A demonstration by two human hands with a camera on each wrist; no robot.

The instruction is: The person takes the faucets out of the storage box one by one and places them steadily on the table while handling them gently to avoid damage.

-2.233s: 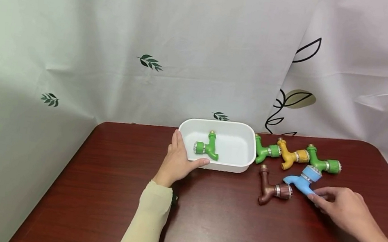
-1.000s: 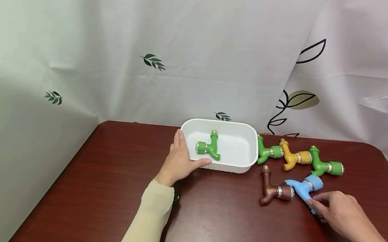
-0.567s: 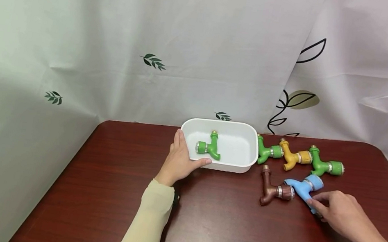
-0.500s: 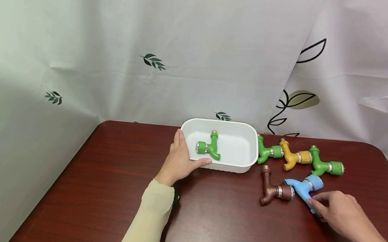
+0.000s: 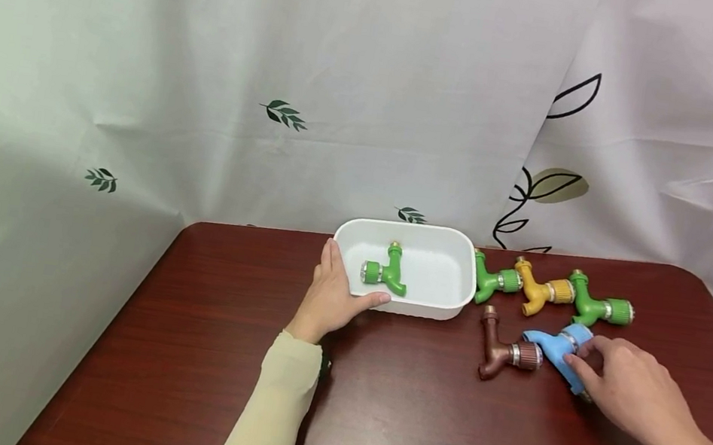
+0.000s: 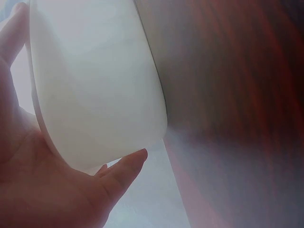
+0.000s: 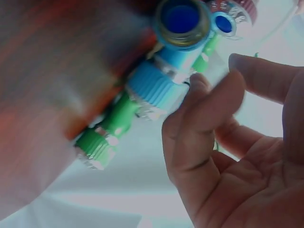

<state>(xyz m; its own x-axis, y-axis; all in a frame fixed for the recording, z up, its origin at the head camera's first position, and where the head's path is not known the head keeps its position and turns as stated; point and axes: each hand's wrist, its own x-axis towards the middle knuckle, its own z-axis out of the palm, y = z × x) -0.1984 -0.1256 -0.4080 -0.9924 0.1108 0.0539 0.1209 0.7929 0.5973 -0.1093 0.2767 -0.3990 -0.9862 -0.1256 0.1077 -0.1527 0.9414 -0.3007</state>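
My left hand [image 5: 327, 300] rests against the near-left corner of a white plastic tray [image 5: 433, 311], its thumb stretched along the front rim and its fingers straight along the left end. Inside the tray lies a green tap [image 5: 393, 273]. At the right, my right hand [image 5: 637, 391] hovers at a light-blue tap [image 5: 554, 346] lying on the table. In the right wrist view the thumb and loosely bent fingers stand apart, nothing between them, and the blue tap [image 7: 152, 83] is beside the fingertips. A brown tap [image 5: 498, 353] touches or nearly touches the blue one's spout.
Behind these, a green tap [image 5: 488, 280], a yellow tap [image 5: 540, 289] and another green tap [image 5: 595, 302] lie in a row right of the tray. The dark red wooden table [image 5: 411, 420] ends at a pale leaf-patterned curtain [image 5: 348, 84].
The blue tap was lowered onto the table beside the brown one. My right hand has since let go of it and shifted slightly up. The left hand stays at the tray.
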